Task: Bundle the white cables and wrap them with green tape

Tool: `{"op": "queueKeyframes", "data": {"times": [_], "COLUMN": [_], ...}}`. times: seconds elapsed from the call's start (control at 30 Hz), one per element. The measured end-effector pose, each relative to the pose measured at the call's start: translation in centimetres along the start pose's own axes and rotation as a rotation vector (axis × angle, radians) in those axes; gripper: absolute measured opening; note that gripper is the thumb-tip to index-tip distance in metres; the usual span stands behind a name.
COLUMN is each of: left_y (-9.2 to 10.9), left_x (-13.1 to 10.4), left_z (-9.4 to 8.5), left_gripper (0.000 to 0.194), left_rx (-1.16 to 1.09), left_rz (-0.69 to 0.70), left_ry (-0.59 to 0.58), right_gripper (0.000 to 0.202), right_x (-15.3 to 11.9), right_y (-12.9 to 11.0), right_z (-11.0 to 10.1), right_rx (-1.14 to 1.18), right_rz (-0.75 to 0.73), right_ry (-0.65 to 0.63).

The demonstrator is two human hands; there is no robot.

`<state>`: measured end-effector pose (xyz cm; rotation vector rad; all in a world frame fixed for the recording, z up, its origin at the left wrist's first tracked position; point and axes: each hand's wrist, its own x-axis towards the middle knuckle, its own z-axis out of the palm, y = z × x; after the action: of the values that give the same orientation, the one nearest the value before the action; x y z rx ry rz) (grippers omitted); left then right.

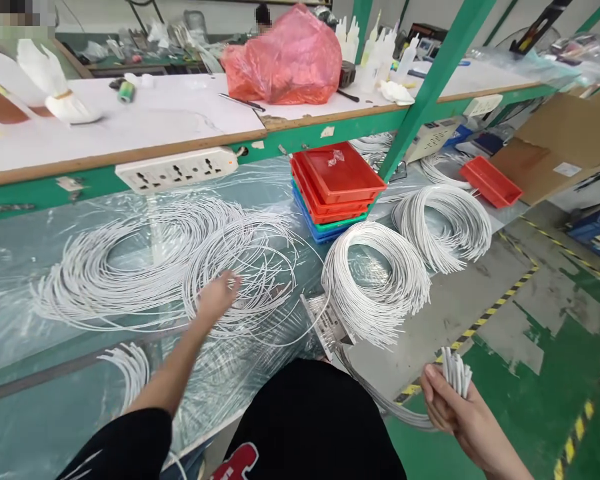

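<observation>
On the left, my left hand (219, 295) is over a loose, tangled coil of white cables (275, 250). Its fingers are blurred, and whether a cable is between them I cannot tell. Away to the right, beyond the table edge, my right hand (450, 410) is closed round a bundle of white cables (456, 373), cut ends pointing up. The rest of that bundle hangs in a curve (380, 393) back toward a metal fixture with slots (327, 323) at the table edge. One thin cable arcs between the tangled coil and this fixture.
Neat white cable coils (375, 287) lie right of the fixture, and a wide coil (130, 267) lies left. Stacked red, green and blue trays (337, 180) stand behind. A power strip (177, 170) is fixed along the shelf. A green post (435, 80) rises at right, near a cardboard box (555, 147).
</observation>
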<state>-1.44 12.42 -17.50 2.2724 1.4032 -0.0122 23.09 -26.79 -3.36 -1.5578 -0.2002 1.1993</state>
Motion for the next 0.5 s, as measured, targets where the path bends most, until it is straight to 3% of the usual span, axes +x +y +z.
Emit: {"op": "queueKeyframes", "data": {"times": [0.23, 0.37, 0.5], "left_y": [4.7, 5.0, 4.9], "left_x": [5.1, 6.5, 7.5], "left_z": [10.5, 13.0, 14.1], "left_gripper": [0.033, 0.035, 0.035], "left_rx": [0.100, 0.141, 0.187], "left_rz": [0.008, 0.001, -0.022], "left_ry": [-0.212, -0.257, -0.279], "right_gripper": [0.054, 0.055, 0.057], "right_x": [-1.0, -1.6, -2.0], "right_y": [-0.2, 0.8, 1.6], "right_z": [0.6, -0.2, -1.1], "right_rx": [0.024, 0.082, 0.109], "right_rz": [0.041, 0.093, 0.134], "right_ry": [0.075, 0.245, 0.276]}}
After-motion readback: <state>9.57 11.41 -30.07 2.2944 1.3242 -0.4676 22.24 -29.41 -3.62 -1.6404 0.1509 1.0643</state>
